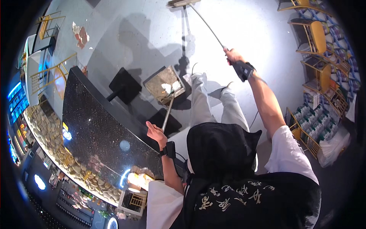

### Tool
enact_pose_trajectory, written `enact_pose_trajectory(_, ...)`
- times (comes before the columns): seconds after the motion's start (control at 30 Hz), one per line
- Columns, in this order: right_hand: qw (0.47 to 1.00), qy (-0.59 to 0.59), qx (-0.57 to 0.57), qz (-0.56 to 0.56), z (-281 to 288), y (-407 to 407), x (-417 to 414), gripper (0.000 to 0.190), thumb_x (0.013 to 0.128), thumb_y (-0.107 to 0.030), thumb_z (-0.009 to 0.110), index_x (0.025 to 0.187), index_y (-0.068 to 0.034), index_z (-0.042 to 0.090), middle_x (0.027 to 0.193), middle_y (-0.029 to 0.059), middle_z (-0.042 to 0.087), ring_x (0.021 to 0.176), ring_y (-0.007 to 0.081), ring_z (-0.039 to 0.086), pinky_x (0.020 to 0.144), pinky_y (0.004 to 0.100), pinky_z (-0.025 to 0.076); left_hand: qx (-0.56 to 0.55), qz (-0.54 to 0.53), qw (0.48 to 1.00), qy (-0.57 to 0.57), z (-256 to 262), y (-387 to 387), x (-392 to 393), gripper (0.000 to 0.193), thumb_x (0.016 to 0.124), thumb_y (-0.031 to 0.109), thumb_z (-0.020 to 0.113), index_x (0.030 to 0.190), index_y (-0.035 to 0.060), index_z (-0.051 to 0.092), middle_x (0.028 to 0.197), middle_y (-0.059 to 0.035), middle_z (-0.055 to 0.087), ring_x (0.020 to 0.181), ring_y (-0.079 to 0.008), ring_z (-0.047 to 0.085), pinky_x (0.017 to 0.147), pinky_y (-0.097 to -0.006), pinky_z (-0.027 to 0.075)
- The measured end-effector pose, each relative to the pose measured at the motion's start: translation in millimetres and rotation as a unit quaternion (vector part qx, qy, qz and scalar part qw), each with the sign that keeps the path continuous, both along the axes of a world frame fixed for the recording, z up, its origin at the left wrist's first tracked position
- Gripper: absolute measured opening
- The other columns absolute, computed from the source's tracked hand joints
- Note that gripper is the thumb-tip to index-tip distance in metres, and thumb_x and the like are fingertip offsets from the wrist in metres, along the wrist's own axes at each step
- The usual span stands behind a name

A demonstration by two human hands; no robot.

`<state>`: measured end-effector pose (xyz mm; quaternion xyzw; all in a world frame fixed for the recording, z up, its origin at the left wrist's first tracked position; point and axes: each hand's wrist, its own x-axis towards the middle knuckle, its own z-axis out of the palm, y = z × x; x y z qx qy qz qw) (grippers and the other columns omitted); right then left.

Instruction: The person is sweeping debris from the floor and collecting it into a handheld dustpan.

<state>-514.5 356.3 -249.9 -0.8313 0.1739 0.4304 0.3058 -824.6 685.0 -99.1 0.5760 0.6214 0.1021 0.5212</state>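
My right hand grips the pale handle of a long broom. Its brush head reaches the floor at the far top edge of the view, partly cut off. On the left, my left hand is around the upper end of a metal dustpan handle. The square dustpan rests low by my feet, its dirty pan holding crumpled white scraps and small debris. Both wrists carry dark strapped devices.
A glossy black speckled counter curves along my left, with black square stool bases beside it. Yellow-framed chairs and packs of bottles line the right. A reddish-white patch marks the grey floor.
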Motion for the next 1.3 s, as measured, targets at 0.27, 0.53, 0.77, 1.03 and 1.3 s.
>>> enact_pose_trajectory(0.27, 0.909, -0.199, 0.111, 0.348, -19, -2, -64, 0.035, 0.093, -0.029, 0.034, 0.083, -0.002, 0.055, 0.076, 0.0186, 0.053, 0.072, 0.0330, 0.053, 0.062, 0.0412, 0.043, 0.022, 0.069, 0.997, -0.027, 0, 1, -17, 0.052, 0.086, 0.048, 0.052, 0.053, 0.0112, 0.036, 0.044, 0.0027, 0.026, 0.033, -0.0069, 0.026, 0.031, -0.0226, 0.022)
enact_pose_trajectory(0.53, 0.967, 0.036, -0.140, 0.210, 16, -117, -193, 0.052, 0.091, -0.040, 0.028, 0.111, 0.002, 0.051, 0.113, 0.0273, 0.051, 0.106, 0.0413, 0.050, 0.089, 0.0480, 0.040, 0.068, 0.045, 0.995, -0.051, 5, -59, -53, 0.053, 0.085, 0.048, 0.053, 0.051, 0.0118, 0.033, 0.045, 0.0048, 0.028, 0.035, -0.0048, 0.025, 0.034, -0.0220, 0.016)
enact_pose_trajectory(0.77, 0.950, 0.089, -0.183, 0.237, 85, -298, -311, 0.047, 0.088, -0.041, 0.035, 0.102, -0.002, 0.058, 0.101, 0.0242, 0.058, 0.098, 0.0411, 0.054, 0.085, 0.0460, 0.044, 0.090, 0.040, 0.992, -0.075, 39, -107, -91, 0.049, 0.087, 0.048, 0.050, 0.056, 0.0113, 0.038, 0.045, 0.0043, 0.029, 0.033, -0.0069, 0.025, 0.032, -0.0232, 0.018)
enact_pose_trajectory(1.03, 0.922, 0.005, -0.204, 0.329, 152, -394, -410, 0.040, 0.090, -0.035, 0.041, 0.084, 0.001, 0.058, 0.077, 0.0228, 0.060, 0.076, 0.0381, 0.060, 0.062, 0.0438, 0.049, 0.091, 0.061, 0.993, -0.039, 51, -139, -134, 0.051, 0.086, 0.049, 0.050, 0.055, 0.0104, 0.040, 0.040, 0.0015, 0.031, 0.032, -0.0089, 0.028, 0.032, -0.0238, 0.022)
enact_pose_trajectory(1.3, 0.926, -0.055, -0.156, 0.340, 167, -300, -404, 0.035, 0.090, -0.029, 0.041, 0.082, -0.002, 0.062, 0.082, 0.0200, 0.061, 0.076, 0.0361, 0.060, 0.069, 0.0439, 0.048, 0.068, 0.091, 0.992, -0.055, 42, -154, -185, 0.050, 0.085, 0.047, 0.053, 0.054, 0.0114, 0.037, 0.042, 0.0049, 0.028, 0.033, -0.0047, 0.025, 0.031, -0.0211, 0.017)
